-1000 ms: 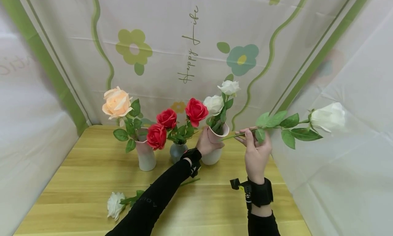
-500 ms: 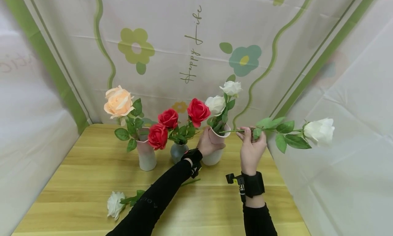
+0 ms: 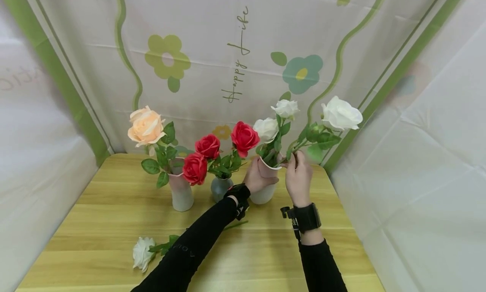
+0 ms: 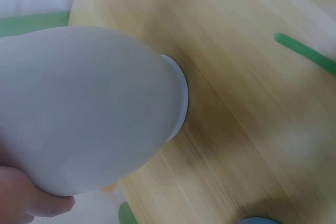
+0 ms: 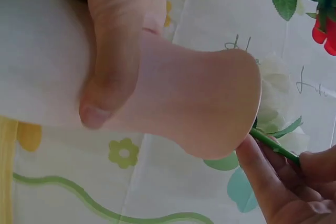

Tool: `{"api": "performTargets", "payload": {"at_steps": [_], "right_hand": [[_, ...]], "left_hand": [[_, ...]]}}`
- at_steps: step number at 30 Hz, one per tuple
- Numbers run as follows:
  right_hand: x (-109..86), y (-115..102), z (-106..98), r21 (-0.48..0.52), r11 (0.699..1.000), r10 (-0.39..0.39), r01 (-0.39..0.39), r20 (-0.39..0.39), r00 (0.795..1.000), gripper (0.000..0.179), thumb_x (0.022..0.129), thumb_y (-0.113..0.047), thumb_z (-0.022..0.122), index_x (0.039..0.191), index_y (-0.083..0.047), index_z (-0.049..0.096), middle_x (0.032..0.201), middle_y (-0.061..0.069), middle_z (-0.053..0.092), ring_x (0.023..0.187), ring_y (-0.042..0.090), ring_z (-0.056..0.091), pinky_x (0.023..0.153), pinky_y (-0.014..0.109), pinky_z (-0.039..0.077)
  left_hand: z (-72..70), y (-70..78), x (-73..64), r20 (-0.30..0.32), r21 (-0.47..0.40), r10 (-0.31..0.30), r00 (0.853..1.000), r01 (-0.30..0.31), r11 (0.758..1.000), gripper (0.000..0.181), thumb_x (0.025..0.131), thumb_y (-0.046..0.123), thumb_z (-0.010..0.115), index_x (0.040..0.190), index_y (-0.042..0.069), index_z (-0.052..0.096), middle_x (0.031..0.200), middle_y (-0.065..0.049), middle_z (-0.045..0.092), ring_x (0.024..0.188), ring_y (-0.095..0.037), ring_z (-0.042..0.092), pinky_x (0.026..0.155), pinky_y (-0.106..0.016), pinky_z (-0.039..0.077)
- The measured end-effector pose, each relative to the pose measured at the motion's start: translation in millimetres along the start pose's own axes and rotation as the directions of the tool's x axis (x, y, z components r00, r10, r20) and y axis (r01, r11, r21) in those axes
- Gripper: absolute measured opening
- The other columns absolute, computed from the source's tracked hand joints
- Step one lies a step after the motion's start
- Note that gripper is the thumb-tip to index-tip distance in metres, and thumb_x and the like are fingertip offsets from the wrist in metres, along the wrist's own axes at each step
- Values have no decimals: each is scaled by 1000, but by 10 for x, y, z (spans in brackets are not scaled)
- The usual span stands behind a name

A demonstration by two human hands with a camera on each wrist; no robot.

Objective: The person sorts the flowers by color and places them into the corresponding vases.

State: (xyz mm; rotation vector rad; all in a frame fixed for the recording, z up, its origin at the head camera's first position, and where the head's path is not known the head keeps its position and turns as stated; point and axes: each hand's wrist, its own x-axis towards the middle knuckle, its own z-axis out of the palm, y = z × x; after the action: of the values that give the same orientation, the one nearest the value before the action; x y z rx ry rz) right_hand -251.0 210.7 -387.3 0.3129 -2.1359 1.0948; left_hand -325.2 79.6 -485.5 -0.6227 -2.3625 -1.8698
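Note:
My left hand (image 3: 256, 179) grips the neck of a pink-and-white vase (image 3: 263, 195), its thumb (image 5: 107, 90) across the front in the right wrist view. Two white roses (image 3: 266, 130) stand in that vase. Between thumb and fingers, my right hand (image 3: 299, 178) pinches the green stem (image 5: 277, 147) of another white rose (image 3: 341, 114) at the vase's right rim. That rose leans right with its bloom up. The stem's lower end is hidden behind the rim. In the left wrist view, the vase's white body (image 4: 100, 103) tapers to a foot on the table.
Left of this vase, a small grey-blue vase (image 3: 221, 189) bears red roses (image 3: 208, 146). Farther left, a pink-and-white vase (image 3: 181, 195) holds a peach rose (image 3: 146, 125). A loose white rose (image 3: 142, 254) lies on the wooden table (image 3: 102, 224), partly under my left forearm. Printed cloth encloses the table.
My right hand has moved left to the vase's mouth. The held rose has swung from nearly level to bloom-up, its stem end now at the rim. My left hand keeps its grip.

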Motion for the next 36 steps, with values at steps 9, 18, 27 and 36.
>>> {"api": "performTargets", "payload": {"at_steps": [9, 18, 27, 36], "right_hand": [[110, -15, 74, -180, 978, -91, 103, 71, 993, 21, 103, -5, 50, 87, 2, 62, 63, 10, 49, 51, 22, 42, 50, 35, 32], [154, -9, 117, -156, 981, -94, 113, 124, 988, 18, 97, 0, 60, 82, 6, 69, 76, 16, 66, 66, 26, 63, 58, 38, 52], [78, 36, 131, -124, 974, -193, 189, -16, 981, 8, 83, -1, 77, 89, 5, 75, 79, 13, 70, 71, 27, 65, 66, 43, 51], [-114, 76, 138, -107, 968, -236, 226, -94, 967, 10, 89, -4, 72, 89, 5, 73, 81, 13, 67, 76, 28, 61, 68, 44, 52]], "left_hand": [[-8, -55, -5, 0, 4, 25, 1000, -25, 1000, 95, 76, 24, 85, 148, 2, 27, 141, -17, 42, 125, -30, 47, 103, -40, 40], [-11, -36, -14, 15, 3, 60, 998, -60, 998, 92, 81, 26, 82, 149, 2, 26, 144, -16, 40, 129, -29, 44, 107, -36, 37], [33, -20, 70, 1, -17, 200, 980, -200, 980, 82, 76, 15, 83, 146, 15, 40, 138, -2, 52, 125, -14, 48, 106, -33, 37], [60, -102, 138, 22, -83, 192, 981, -190, 978, 86, 74, 13, 84, 147, 19, 39, 143, 2, 49, 132, -10, 40, 110, -33, 32]]}}
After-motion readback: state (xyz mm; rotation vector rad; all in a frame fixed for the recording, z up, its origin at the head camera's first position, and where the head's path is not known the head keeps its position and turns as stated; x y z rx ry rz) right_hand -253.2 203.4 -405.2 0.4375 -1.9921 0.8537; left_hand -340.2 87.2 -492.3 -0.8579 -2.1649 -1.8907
